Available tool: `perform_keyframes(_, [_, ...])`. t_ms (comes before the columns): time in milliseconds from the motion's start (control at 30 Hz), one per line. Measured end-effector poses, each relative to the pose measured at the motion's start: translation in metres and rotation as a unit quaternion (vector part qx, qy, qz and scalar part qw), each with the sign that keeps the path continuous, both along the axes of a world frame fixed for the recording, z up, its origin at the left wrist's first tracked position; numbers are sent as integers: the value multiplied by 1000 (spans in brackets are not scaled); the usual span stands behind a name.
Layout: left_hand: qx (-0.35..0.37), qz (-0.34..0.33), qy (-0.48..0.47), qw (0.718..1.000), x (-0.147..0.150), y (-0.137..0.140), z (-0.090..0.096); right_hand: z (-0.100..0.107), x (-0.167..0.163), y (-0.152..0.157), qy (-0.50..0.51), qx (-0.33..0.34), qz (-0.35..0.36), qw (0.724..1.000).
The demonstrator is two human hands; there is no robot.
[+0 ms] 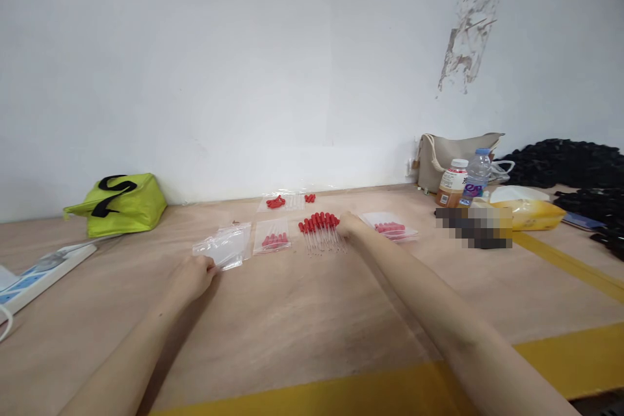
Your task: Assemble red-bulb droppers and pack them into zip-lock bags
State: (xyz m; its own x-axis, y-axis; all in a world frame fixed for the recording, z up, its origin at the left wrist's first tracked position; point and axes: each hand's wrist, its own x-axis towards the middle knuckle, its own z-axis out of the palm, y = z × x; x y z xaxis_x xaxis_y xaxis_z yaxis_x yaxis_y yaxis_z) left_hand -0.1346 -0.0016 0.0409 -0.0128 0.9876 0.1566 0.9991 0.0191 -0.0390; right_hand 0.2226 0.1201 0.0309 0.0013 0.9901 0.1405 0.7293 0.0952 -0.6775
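In the head view, your two hands are well apart over the tabletop (302, 331). Your left hand (192, 276) has its fingers curled at the near corner of the loose clear bags (227, 244); you cannot tell whether they pinch. Your right hand (350, 224) is at the right end of the red-capped droppers (320, 224), which lie in a row toward the tabletop's back edge; its fingertips are hidden, so its grip cannot be told. Close on either side lie a left filled bag (272, 237) and a right filled bag (390, 227), the latter partly behind your right forearm. Behind the row are red caps (275, 202). A green bag (127, 205) sits at the back left, a power strip (43, 273) along the left edge, and bottles (452, 183) and a tissue pack (529, 213) toward the back right corner.
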Motion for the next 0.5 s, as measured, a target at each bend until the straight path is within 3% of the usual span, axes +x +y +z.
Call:
perform_keyframes(167, [21, 36, 1, 999, 12, -16, 26, 5, 21, -10, 13, -43, -23, 999])
perform_keyframes(233, [41, -1, -19, 999, 21, -22, 34, 7, 30, -15, 29, -50, -26, 998])
perform_keyframes(300, [89, -90, -57, 990, 32, -26, 36, 6, 37, -24, 52, -52, -23, 997])
perform_keyframes(400, [149, -269, -119, 944, 54, -29, 28, -3, 44, -42, 84, -54, -8, 995])
perform_keyframes(500, [106, -405, -154, 895, 77, -31, 12, -16, 49, -62, 146, -43, 36, 988])
